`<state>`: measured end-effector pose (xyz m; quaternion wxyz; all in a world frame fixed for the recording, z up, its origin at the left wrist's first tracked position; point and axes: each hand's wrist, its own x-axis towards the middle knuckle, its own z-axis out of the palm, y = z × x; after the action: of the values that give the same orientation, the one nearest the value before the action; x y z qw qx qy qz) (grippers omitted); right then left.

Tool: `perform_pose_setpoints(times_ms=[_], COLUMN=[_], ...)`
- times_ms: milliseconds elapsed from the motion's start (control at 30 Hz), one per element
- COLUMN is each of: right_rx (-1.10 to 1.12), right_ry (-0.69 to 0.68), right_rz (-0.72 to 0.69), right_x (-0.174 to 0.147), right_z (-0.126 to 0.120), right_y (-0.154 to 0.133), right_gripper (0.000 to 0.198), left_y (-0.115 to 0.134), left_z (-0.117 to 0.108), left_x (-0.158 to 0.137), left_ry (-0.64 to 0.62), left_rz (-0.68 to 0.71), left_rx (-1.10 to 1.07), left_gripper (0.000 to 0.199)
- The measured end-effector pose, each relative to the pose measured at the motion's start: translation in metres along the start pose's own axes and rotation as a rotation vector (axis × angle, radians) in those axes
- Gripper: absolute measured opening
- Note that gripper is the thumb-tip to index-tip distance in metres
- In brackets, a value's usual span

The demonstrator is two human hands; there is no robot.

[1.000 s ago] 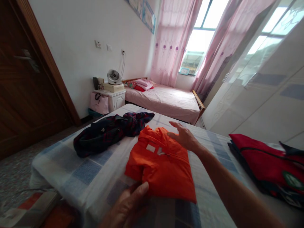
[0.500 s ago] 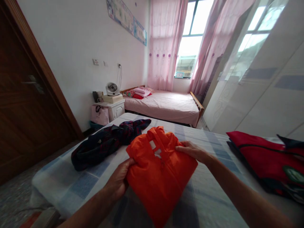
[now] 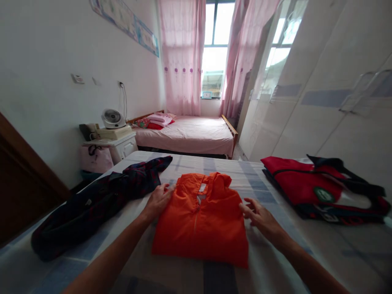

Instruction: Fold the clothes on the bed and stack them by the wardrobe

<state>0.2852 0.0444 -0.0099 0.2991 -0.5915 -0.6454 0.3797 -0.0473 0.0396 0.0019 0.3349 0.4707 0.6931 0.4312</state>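
Note:
A folded orange jacket (image 3: pixel 202 228) lies flat on the bed in front of me, its collar pointing away and a zip running down its middle. My left hand (image 3: pixel 159 200) rests at the jacket's upper left edge, fingers loosely extended. At the opposite side, my right hand (image 3: pixel 257 214) has its fingers apart, the tips at the right edge of the cloth. Neither hand grips the fabric.
A dark checked garment (image 3: pixel 107 200) lies loosely bunched to the left. Folded red and navy clothing (image 3: pixel 294 183) is stacked on the right. Beneath them spreads a blue and white sheet (image 3: pixel 190 163). A pink-covered bed (image 3: pixel 196 130) stands beyond, near a cabinet with a fan (image 3: pixel 112 118).
The orange jacket was held tilted by both hands; now it lies flat on the bed and the hands have loosened at its sides. My view has turned to the right.

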Motion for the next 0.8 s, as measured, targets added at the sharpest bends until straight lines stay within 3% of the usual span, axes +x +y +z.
perform_pose_setpoints(times_ms=[100, 233, 367, 433, 567, 667, 733, 800], right_rx=[0.004, 0.132, 0.566, 0.541, 0.226, 0.153, 0.082, -0.014], right_ry=[0.041, -0.046, -0.244, -0.258, -0.187, 0.016, 0.17, 0.224], right_rz=[0.026, -0.113, -0.195, -0.197, -0.179, -0.203, -0.275, -0.388], right_x=[0.005, 0.007, 0.011, 0.014, 0.023, 0.035, 0.045, 0.056], right_z=[-0.001, 0.009, 0.013, 0.01, 0.002, -0.006, -0.009, -0.009], right_y=[-0.009, -0.03, -0.037, -0.032, -0.015, -0.013, -0.02, -0.03], right_gripper=[0.063, 0.045, 0.044, 0.045, 0.041, 0.04, 0.037, 0.037], left_y=[0.0, 0.008, 0.008, 0.003, 0.0, 0.02, 0.043, 0.067], left_z=[-0.012, -0.013, -0.001, 0.005, 0.005, 0.004, 0.01, 0.024], left_x=[-0.008, -0.012, -0.009, -0.008, -0.006, -0.006, -0.005, -0.002], left_ry=[0.049, -0.024, -0.128, -0.138, -0.01, 0.097, 0.046, -0.029], left_rz=[0.083, 0.132, 0.175, 0.185, 0.202, 0.369, 0.526, 0.619], left_rx=[0.14, 0.192, -0.036, -0.095, 0.022, 0.171, 0.32, 0.443], left_gripper=[0.051, 0.038, 0.045, 0.043, 0.034, 0.039, 0.034, 0.03])
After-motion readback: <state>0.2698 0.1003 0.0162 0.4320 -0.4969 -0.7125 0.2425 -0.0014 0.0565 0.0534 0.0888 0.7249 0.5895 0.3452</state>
